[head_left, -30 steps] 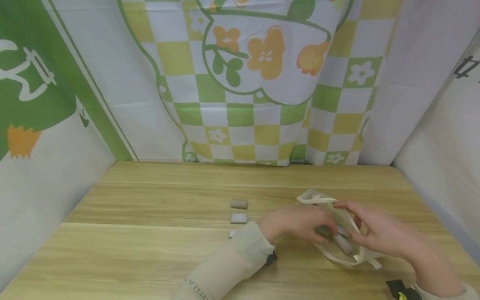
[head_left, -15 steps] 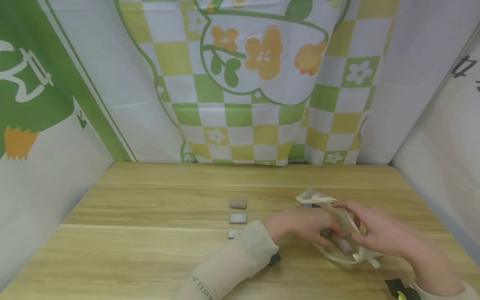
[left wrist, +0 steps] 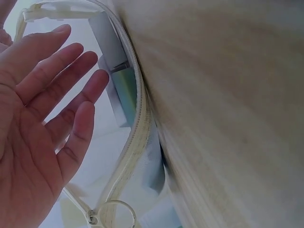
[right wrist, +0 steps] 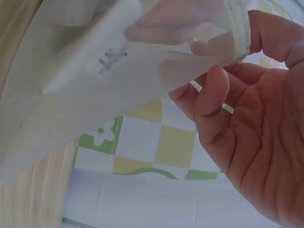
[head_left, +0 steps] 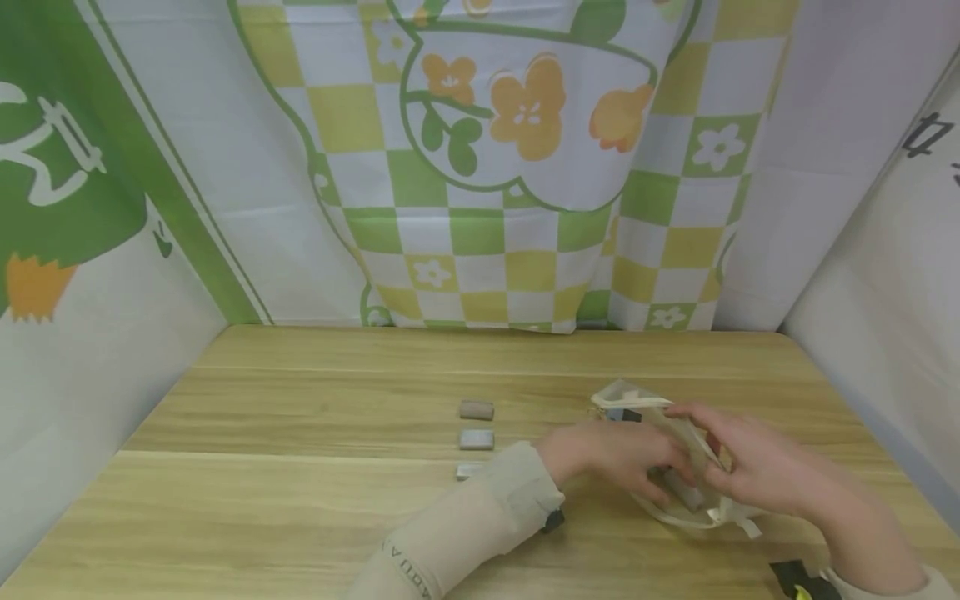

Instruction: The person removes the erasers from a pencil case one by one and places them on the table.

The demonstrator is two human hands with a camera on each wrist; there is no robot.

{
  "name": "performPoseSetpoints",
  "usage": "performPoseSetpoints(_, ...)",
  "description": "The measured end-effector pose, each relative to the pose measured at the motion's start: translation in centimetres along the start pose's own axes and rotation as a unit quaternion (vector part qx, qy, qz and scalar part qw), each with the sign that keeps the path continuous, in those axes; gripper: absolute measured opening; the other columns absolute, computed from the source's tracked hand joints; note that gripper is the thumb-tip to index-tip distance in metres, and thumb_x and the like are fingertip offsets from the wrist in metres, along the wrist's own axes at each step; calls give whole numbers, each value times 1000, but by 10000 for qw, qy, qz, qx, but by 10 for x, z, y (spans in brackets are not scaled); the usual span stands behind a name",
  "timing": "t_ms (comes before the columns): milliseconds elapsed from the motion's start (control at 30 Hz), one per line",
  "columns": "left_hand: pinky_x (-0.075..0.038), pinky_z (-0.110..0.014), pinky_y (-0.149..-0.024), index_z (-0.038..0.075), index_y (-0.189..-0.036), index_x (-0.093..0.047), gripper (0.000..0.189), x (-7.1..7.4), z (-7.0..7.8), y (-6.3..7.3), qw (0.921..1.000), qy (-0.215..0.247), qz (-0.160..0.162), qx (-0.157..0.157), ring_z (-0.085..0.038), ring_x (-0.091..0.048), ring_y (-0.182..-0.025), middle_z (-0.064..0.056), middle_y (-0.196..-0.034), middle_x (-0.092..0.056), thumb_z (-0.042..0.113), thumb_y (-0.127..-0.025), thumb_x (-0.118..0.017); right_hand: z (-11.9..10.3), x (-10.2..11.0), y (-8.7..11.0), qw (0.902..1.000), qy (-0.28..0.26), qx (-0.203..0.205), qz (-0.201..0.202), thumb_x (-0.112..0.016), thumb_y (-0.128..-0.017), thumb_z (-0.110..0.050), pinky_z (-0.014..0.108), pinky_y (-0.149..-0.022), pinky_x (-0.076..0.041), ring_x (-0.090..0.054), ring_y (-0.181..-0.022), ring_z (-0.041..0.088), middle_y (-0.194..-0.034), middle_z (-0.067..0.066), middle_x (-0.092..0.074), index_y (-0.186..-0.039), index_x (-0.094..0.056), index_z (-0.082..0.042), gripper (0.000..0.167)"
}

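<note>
A cream mesh zip pouch (head_left: 693, 517) lies on the right of the table with its mouth spread. My right hand (head_left: 780, 462) grips its zipped edge, thumb on one side and fingers on the other, as the right wrist view shows. My left hand (head_left: 622, 458) reaches over into the mouth. In the left wrist view its fingers (left wrist: 78, 123) are spread and loosely bent, with nothing between them. Inside the pouch are a grey block (left wrist: 108, 42), a green block (left wrist: 126, 92) and a pale grey piece (head_left: 681, 492) beneath the left fingertips. A metal ring (left wrist: 118, 216) hangs at the zip.
Left of the pouch, a brownish block (head_left: 476, 409) and two light grey blocks, one in the middle (head_left: 476, 439) and one partly behind the left sleeve (head_left: 468, 471), form a column on the wooden table (head_left: 262, 500). A patterned curtain (head_left: 480, 225) hangs behind.
My left hand has shifted slightly to the right, deeper over the pouch mouth. My right hand keeps its hold on the edge. The blocks on the table stay put.
</note>
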State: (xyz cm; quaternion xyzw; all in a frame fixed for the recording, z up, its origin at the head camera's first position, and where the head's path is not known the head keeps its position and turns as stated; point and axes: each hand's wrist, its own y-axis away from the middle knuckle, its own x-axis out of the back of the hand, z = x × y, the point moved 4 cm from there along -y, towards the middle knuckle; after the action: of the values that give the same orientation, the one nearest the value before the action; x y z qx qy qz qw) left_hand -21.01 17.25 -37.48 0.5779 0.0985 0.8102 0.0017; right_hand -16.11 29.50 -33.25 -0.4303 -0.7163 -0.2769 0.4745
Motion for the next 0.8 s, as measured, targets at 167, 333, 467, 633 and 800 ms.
performPoseSetpoints(167,-36,-5,-101,15,-138,-59,48,1,-1,-3,10000,11,-90,-4,-1,-54,-123,4,-137,-60,22,-92,-71,0,-1,0,10000,-75,-13,-62,-66,-82,-2,21,-48,-39,-39,-57,-2,-83,-4,-51,-143,-44,-8,65)
performPoseSetpoints(333,-34,-5,-103,15,-140,-57,51,0,0,-6,9998,-105,-177,-78,-2,-54,-123,4,-135,-61,22,-92,-71,-1,-1,0,9996,-213,-78,-161,-67,-81,-2,22,-46,-40,-39,-50,-2,-84,-1,-52,-144,-43,-9,68)
performPoseSetpoints(467,-34,-5,-103,16,-141,-56,52,-1,-1,-9,9996,-162,-209,-97,-1,-55,-122,5,-135,-62,22,-92,-71,0,-1,0,9994,-253,-137,-195,-67,-81,-2,22,-45,-40,-39,-49,-1,-85,1,-51,-144,-43,-10,68)
performPoseSetpoints(633,-35,-5,-102,17,-139,-58,51,-1,-1,-12,9994,-244,-222,-75,-1,-56,-120,6,-132,-63,21,-91,-72,1,-2,0,9993,-309,-130,-179,-69,-80,-3,22,-44,-41,-39,-48,-2,-86,3,-52,-144,-43,-11,69)
performPoseSetpoints(800,-34,-6,-103,16,-139,-58,50,-2,-1,-14,9993,-243,-287,-20,-2,-55,-121,6,-132,-62,21,-91,-72,3,-2,1,9984,-479,-200,-221,-70,-81,-5,22,-44,-41,-39,-48,-1,-90,6,-52,-146,-41,-12,71)
